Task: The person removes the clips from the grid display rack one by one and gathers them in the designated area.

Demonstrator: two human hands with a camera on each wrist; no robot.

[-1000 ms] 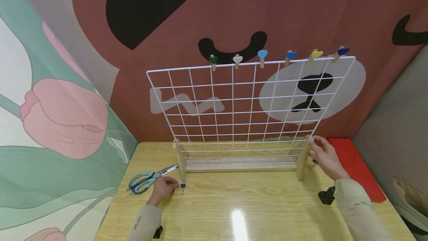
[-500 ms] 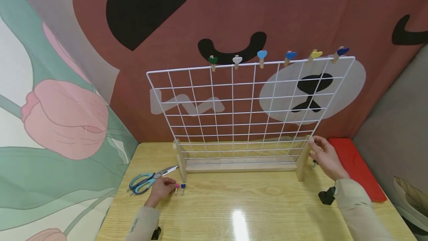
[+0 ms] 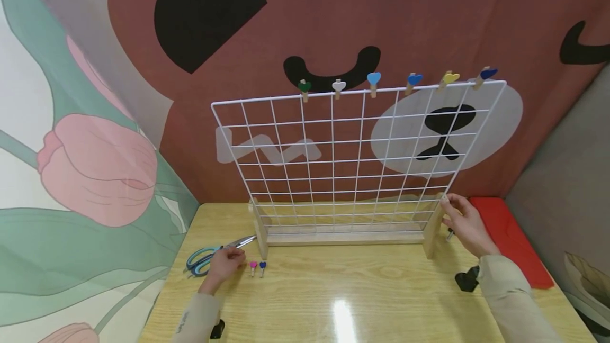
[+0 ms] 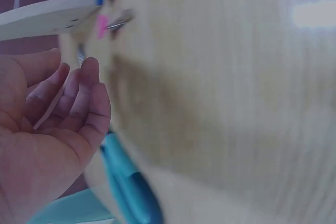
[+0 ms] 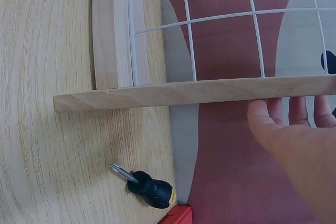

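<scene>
L hand (image 3: 223,264): on counter (image 3: 362,300), fingers relaxed & loosely bent, holds nothing (wrist view: palm open, empty).
Pink pin (image 3: 253,265): lies on counter just beside L fingertips, not touching as far as visible; blurred in wrist view.
Blue pin (image 3: 262,265): next to pink pin, on its far side from L hand.
Scissors (image 3: 205,258): blue/teal handles, right behind L hand; blades point twd wooden stand. Contact w/ hand: cannot tell.
R hand (image 3: 464,222): fingers straight, resting against R wooden foot (image 3: 432,232) of the grid rack; no curl round it.
Grid rack (image 3: 352,158): white wire panel upright in wooden base, between the two hands; 6 heart clips along top wire, all nearer the R hand's side than the L.
Screwdriver (image 5: 147,184): short, black handle, on counter just beneath R hand, near foot; untouched.
Red flat item (image 3: 510,240): outboard of R hand, at counter edge.
Black object (image 3: 467,281): on counter by R wrist; type unclear.
</scene>
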